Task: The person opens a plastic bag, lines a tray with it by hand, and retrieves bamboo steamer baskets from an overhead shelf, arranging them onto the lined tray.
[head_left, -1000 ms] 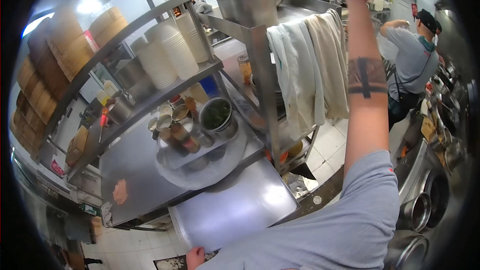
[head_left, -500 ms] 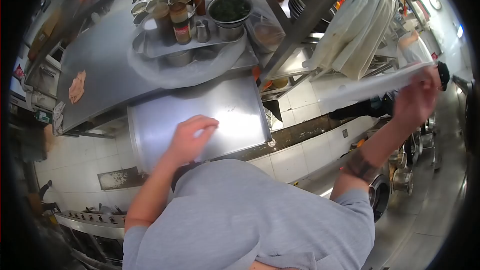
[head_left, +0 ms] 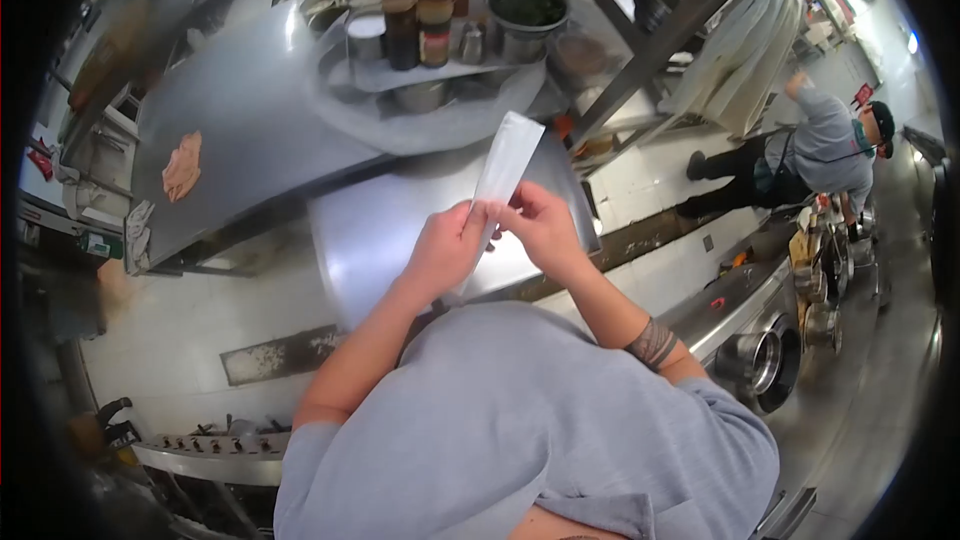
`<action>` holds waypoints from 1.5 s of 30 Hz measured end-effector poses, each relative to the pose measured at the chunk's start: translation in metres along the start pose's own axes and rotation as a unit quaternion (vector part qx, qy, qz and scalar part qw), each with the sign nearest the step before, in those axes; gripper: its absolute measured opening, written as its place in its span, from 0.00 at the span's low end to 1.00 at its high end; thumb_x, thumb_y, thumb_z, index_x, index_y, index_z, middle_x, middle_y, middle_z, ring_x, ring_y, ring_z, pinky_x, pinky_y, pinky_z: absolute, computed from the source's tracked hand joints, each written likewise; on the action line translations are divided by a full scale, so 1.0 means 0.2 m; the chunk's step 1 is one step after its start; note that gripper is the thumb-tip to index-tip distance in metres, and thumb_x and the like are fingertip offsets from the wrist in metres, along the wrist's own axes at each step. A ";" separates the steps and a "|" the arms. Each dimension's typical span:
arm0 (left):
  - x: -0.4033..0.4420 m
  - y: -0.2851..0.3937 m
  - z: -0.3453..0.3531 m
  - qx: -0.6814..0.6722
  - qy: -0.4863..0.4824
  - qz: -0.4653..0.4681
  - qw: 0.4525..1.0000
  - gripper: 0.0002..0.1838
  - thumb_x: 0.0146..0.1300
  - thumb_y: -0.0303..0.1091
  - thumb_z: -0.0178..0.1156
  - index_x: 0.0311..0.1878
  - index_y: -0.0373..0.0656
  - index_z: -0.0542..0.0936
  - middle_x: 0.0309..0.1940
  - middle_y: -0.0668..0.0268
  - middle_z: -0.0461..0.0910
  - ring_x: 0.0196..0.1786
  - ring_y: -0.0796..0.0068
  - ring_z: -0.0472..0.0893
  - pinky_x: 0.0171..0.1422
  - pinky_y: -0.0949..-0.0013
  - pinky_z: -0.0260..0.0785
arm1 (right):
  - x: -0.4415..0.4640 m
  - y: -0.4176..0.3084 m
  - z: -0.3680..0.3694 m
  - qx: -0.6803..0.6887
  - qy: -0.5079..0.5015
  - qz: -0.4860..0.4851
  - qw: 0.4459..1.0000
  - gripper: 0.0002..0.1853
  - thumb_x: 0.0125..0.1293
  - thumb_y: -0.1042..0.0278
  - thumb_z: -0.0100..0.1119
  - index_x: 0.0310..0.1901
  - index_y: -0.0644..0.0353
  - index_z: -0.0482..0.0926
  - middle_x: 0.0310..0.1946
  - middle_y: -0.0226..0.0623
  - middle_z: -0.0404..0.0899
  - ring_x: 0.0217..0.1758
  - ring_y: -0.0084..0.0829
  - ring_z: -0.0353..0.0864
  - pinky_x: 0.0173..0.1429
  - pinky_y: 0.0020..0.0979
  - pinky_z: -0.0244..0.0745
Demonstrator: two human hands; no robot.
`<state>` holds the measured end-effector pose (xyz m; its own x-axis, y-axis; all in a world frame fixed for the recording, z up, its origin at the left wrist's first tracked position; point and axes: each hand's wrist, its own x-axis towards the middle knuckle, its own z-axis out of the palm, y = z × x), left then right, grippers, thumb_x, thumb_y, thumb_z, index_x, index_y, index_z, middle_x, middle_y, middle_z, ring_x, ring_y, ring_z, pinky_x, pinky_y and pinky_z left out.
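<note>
A long, flat white strip, perhaps a folded plastic bag [head_left: 508,155], is held upright at a slant in front of my chest. My left hand [head_left: 447,250] is closed round its lower part. From the other side my right hand [head_left: 541,230] pinches it, the fingertips of both hands close together. Below and beyond the hands lies a shiny metal tray surface [head_left: 360,230]. Behind it, bottles [head_left: 434,28] and metal containers stand on a raised tray, with a bowl of dark greens [head_left: 526,6] at its right.
A pinkish cloth [head_left: 182,167] lies on the steel counter [head_left: 250,110]. Pale towels [head_left: 745,50] hang from a rack at the upper right. A co-worker [head_left: 820,145] stands at the right near the pans [head_left: 825,280]. A stove [head_left: 215,445] is at lower left.
My right hand has come down from the upper right with the white strip and met my left hand. My left hand has moved right and closed on the strip. The view has tilted down.
</note>
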<state>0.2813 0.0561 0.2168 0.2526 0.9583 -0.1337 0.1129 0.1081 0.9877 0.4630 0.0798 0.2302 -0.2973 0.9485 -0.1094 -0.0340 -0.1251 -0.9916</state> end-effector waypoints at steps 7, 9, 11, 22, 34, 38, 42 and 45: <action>-0.20 -0.13 -0.27 0.181 0.135 0.092 0.970 0.26 0.82 0.50 0.49 0.36 0.36 0.80 0.30 0.49 0.79 0.32 0.45 0.78 0.38 0.52 0.69 | 0.04 0.08 0.39 0.048 0.038 0.027 0.998 0.19 0.64 0.72 0.72 0.54 0.69 0.80 0.45 0.36 0.86 0.48 0.25 0.84 0.54 0.30 0.79; -0.23 -0.16 -0.33 0.208 0.170 0.109 0.957 0.26 0.81 0.49 0.50 0.33 0.36 0.79 0.29 0.48 0.79 0.31 0.44 0.77 0.37 0.51 0.68 | 0.05 0.08 0.46 0.146 0.038 0.039 0.988 0.22 0.61 0.75 0.71 0.57 0.68 0.78 0.48 0.38 0.85 0.50 0.29 0.85 0.55 0.35 0.81; -0.26 -0.21 -0.41 0.264 0.162 0.070 0.948 0.26 0.80 0.49 0.52 0.31 0.36 0.77 0.28 0.46 0.78 0.29 0.43 0.77 0.36 0.51 0.68 | 0.05 0.10 0.50 0.178 0.011 0.099 0.979 0.23 0.61 0.76 0.71 0.58 0.68 0.77 0.49 0.38 0.85 0.50 0.30 0.85 0.54 0.36 0.82; -0.35 -0.32 -0.71 0.019 0.211 0.027 0.977 0.15 0.75 0.40 0.63 0.39 0.35 0.82 0.24 0.65 0.80 0.28 0.78 0.72 0.36 0.66 0.69 | 0.04 0.19 0.59 0.241 -0.135 0.183 0.944 0.26 0.60 0.72 0.72 0.60 0.64 0.76 0.48 0.38 0.84 0.48 0.29 0.84 0.38 0.31 0.80; -0.75 -0.14 -0.97 -0.229 0.446 -0.003 0.865 0.29 0.81 0.49 0.51 0.64 0.29 0.77 0.57 0.54 0.82 0.57 0.65 0.82 0.66 0.62 0.74 | 0.25 0.46 0.61 0.381 -0.218 0.226 0.870 0.31 0.58 0.81 0.67 0.65 0.65 0.71 0.53 0.43 0.82 0.54 0.35 0.85 0.65 0.38 0.78; -1.03 -0.09 -1.15 -0.330 0.455 0.002 0.827 0.29 0.82 0.49 0.48 0.69 0.30 0.74 0.62 0.54 0.80 0.62 0.62 0.81 0.71 0.60 0.72 | 0.27 0.41 0.76 0.402 -0.376 0.257 0.794 0.29 0.61 0.82 0.64 0.66 0.66 0.71 0.54 0.41 0.82 0.58 0.35 0.84 0.70 0.39 0.77; -1.54 -0.24 -1.58 -0.154 0.575 0.073 0.800 0.31 0.82 0.51 0.44 0.71 0.32 0.72 0.66 0.53 0.78 0.65 0.55 0.80 0.73 0.54 0.70 | 0.42 0.51 1.04 0.346 -0.378 0.271 0.815 0.22 0.62 0.83 0.63 0.59 0.65 0.76 0.49 0.38 0.83 0.48 0.30 0.86 0.55 0.31 0.83; -1.86 0.18 -1.72 -0.174 0.694 0.106 0.690 0.30 0.82 0.49 0.43 0.71 0.32 0.72 0.66 0.51 0.78 0.65 0.53 0.80 0.74 0.51 0.69 | 0.64 0.71 1.03 0.010 -0.281 0.213 0.936 0.11 0.62 0.82 0.64 0.47 0.65 0.80 0.36 0.35 0.81 0.30 0.26 0.80 0.34 0.29 0.76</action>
<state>-0.1385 -0.2050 0.3293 -0.9638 0.2663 -0.0151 -0.0838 -0.2483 0.9650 0.2238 0.1243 0.0901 -0.7432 0.5087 -0.4347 0.1852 -0.4679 -0.8642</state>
